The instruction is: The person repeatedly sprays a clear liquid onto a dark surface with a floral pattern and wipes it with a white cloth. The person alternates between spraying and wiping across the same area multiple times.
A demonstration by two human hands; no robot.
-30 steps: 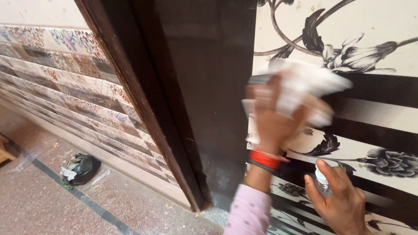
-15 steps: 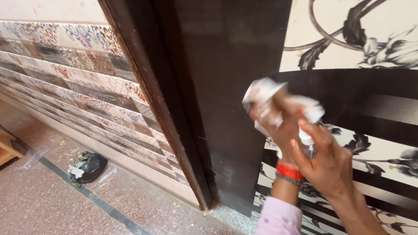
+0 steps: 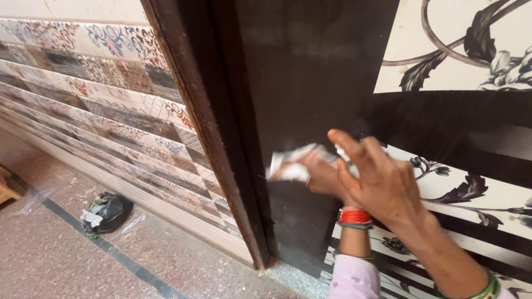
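Note:
My left hand, with a red bangle at the wrist and a pink sleeve, presses a crumpled white cloth against the dark brown door panel, near its left edge. My right hand is in front of the left, curled around a small spray bottle. The hand hides almost all of the bottle; only a sliver of its white top shows under the raised index finger. A green bangle is on the right wrist.
The dark wooden door frame runs down to the speckled floor. Patterned tiles cover the wall on the left. A black bag lies by the wall base. Floral black-and-white panels fill the door's right side.
My left hand has carried the cloth down and to the left, from the floral panel onto the dark panel. My right hand has risen with the bottle, from below the left hand to in front of it.

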